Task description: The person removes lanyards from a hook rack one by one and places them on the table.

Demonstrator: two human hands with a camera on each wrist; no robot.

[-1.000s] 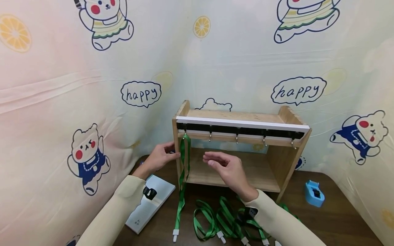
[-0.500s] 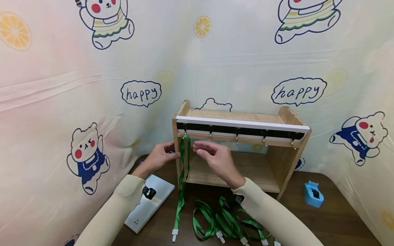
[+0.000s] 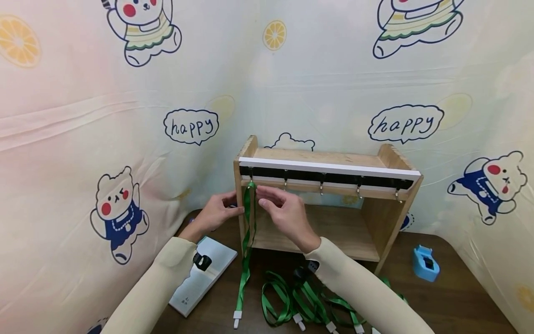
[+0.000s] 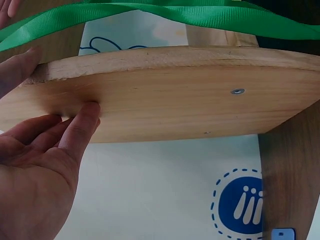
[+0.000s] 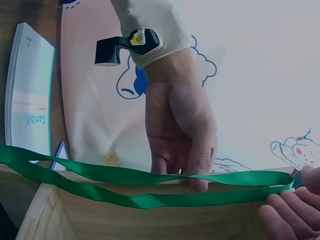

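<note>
A green lanyard point(image 3: 247, 222) hangs in a long loop from the leftmost hook point(image 3: 251, 175) of the wooden shelf point(image 3: 317, 232); its white clip point(image 3: 237, 316) dangles at the bottom. My left hand point(image 3: 219, 212) holds the shelf's left side panel point(image 4: 165, 95), thumb at the front edge and fingertips against the outer face. Just right of the lanyard's top is my right hand point(image 3: 283, 208), fingers slightly bent, thumb apart from them. In the right wrist view its fingertips point(image 5: 280, 220) are close beside the loop's end; whether they touch the ribbon I cannot tell.
Several coiled green lanyards point(image 3: 277, 301) lie on the dark table before the shelf. More hooks point(image 3: 321, 185) line the black strip to the right. A pale blue box point(image 3: 208, 273) lies left, a light-blue plastic object point(image 3: 426, 263) right. Patterned cloth point(image 3: 317, 83) hangs behind.
My right hand has moved left and slightly up to the top of the hanging lanyard, whose loop now looks narrower. The left hand has stayed on the side panel.
</note>
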